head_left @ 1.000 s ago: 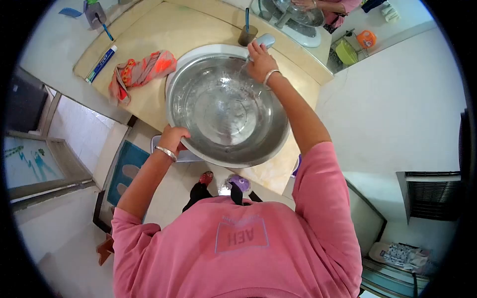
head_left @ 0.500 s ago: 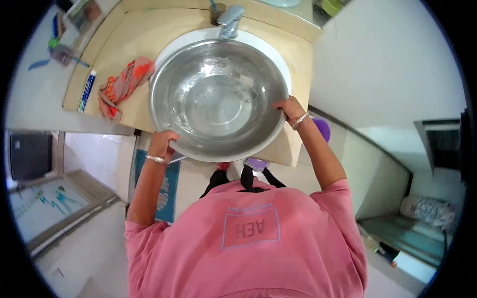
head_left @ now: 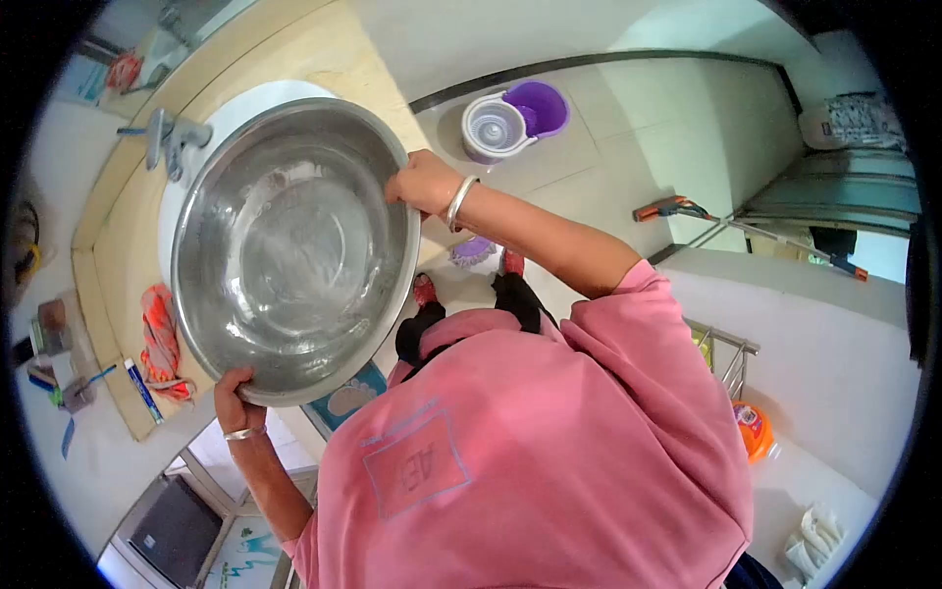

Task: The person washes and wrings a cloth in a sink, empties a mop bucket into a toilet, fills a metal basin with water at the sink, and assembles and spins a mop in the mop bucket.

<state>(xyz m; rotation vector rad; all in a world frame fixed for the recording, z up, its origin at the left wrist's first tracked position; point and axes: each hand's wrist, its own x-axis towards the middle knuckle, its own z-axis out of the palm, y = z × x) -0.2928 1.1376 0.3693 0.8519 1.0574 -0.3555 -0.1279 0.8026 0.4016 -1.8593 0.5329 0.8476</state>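
A large metal basin (head_left: pixel 299 245), with what looks like water in it, is held between both hands. My left hand (head_left: pixel 239 402) is closed on its lower rim, thumb inside. My right hand (head_left: pixel 426 185) grips the rim on the right side. Partly beneath the basin is the white sink (head_left: pixel 231 113), with the faucet (head_left: pixel 175 142) at its left edge. An orange and grey cloth (head_left: pixel 160 339) lies on the counter left of the basin.
A purple and white mop bucket (head_left: pixel 496 126) stands on the floor beyond the counter (head_left: pixel 353 49). A mop (head_left: pixel 677 208) is at the right. A toothpaste tube (head_left: pixel 143 391) lies by the cloth. An orange container (head_left: pixel 754 432) is at lower right.
My right hand has left the faucet and taken hold of the basin's rim. The view has turned right, and the basin has come away from the faucet, now partly beyond the sink's edge.
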